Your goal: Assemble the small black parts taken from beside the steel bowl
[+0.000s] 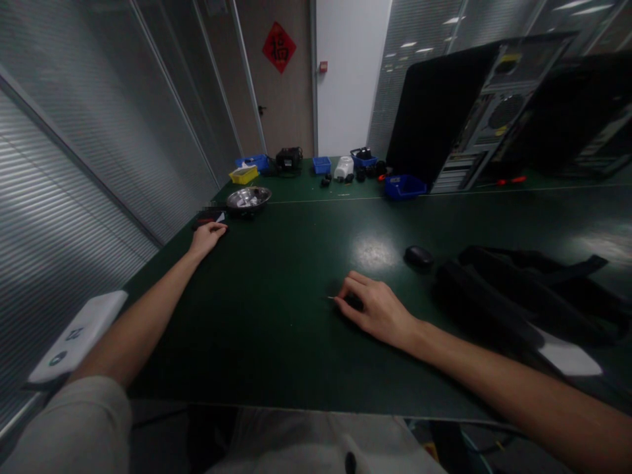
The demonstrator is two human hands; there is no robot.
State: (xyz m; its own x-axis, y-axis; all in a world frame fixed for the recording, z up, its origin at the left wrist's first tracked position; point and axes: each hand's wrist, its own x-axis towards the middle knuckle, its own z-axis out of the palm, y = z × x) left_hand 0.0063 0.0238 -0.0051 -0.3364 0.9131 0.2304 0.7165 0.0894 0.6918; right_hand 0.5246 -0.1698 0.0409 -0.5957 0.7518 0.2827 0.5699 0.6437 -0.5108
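Observation:
My right hand (376, 308) is above the middle of the green table (276, 283), thumb and fingertips pinched together. A small, thin, pale piece (330, 297) sticks out from the pinch, too small to name. My left hand (206, 239) is stretched to the table's far left, its fingers bent and closed at a dark item with a red part (206, 221). What lies between those fingers, if anything, is hidden. Just beyond it stands a round metal bowl (249, 199) with small, shiny contents.
A black computer mouse (419, 257) and a black strapped bag (494, 296) lie to the right. Along the back stand a yellow tray (243, 174), a blue bin (405, 187) and a computer case (459, 118). A white box-like device (79, 336) is beside my left forearm.

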